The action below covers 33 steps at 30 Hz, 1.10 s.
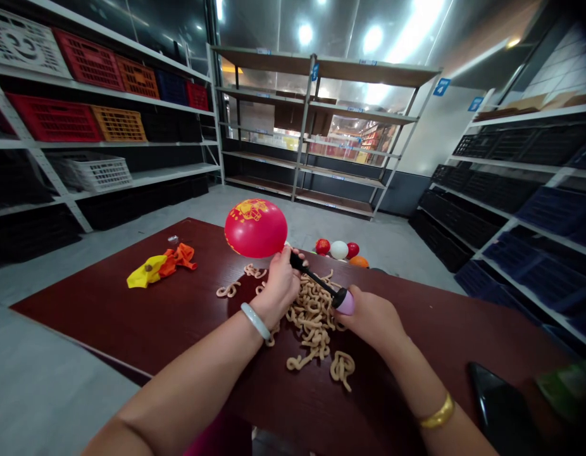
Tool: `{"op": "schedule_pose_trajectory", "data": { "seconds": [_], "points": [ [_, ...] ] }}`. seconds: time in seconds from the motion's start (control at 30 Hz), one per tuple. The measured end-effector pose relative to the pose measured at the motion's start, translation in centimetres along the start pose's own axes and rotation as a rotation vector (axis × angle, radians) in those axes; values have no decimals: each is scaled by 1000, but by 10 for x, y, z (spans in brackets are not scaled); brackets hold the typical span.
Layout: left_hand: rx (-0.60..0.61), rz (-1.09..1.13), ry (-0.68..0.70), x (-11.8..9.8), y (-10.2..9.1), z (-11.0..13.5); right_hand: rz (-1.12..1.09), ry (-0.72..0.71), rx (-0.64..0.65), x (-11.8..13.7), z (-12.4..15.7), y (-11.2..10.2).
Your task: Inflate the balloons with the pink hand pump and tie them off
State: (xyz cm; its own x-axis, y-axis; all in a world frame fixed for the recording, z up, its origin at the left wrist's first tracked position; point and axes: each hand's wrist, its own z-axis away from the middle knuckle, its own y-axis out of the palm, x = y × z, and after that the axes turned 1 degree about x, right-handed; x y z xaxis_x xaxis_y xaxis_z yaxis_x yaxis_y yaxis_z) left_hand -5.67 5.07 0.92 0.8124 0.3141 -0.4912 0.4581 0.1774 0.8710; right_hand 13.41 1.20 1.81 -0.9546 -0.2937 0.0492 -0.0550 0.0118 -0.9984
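A red balloon (255, 229) with yellow print is inflated at the nozzle end of a balloon pump (321, 283). My left hand (284, 278) is closed where the balloon's neck meets the black nozzle; its fingers partly hide the join. In my right hand (369, 316) is the pump's lilac body, with the black rod drawn out between the two hands. Below them lies a pile of tan, curled, rope-like pieces (316, 316). One loose curl (342, 369) rests in front of the pile.
Flat yellow (147, 272) and orange balloons (180, 258) lie at the left of the dark red table (188, 329). A black phone (502, 408) is at the right. Inflated balloons (339, 249) show beyond the far edge. Shelves with crates (88, 60) line the room.
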Motion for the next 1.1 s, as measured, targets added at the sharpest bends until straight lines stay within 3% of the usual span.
{"op": "schedule_pose_trajectory", "data": {
  "seconds": [0.2,0.37,0.53,0.73,0.87,0.97,1.1],
  "points": [
    [4,-20,-47,37,10,39,-84,49,15,16,4,-5],
    [40,-49,-51,39,17,53,-139,43,12,22,10,-17],
    [74,-54,-50,20,17,37,-120,28,7,18,10,-17],
    [17,-35,30,-24,8,-6,-65,27,-9,4,-1,-5],
    [1,-3,45,-46,5,-19,-58,34,-7,-2,-4,-5],
    [39,8,64,-45,5,-19,-36,28,-23,-5,-4,-5],
    [88,-5,96,-26,5,-8,2,20,-37,-5,-3,-2]
  ]
}}
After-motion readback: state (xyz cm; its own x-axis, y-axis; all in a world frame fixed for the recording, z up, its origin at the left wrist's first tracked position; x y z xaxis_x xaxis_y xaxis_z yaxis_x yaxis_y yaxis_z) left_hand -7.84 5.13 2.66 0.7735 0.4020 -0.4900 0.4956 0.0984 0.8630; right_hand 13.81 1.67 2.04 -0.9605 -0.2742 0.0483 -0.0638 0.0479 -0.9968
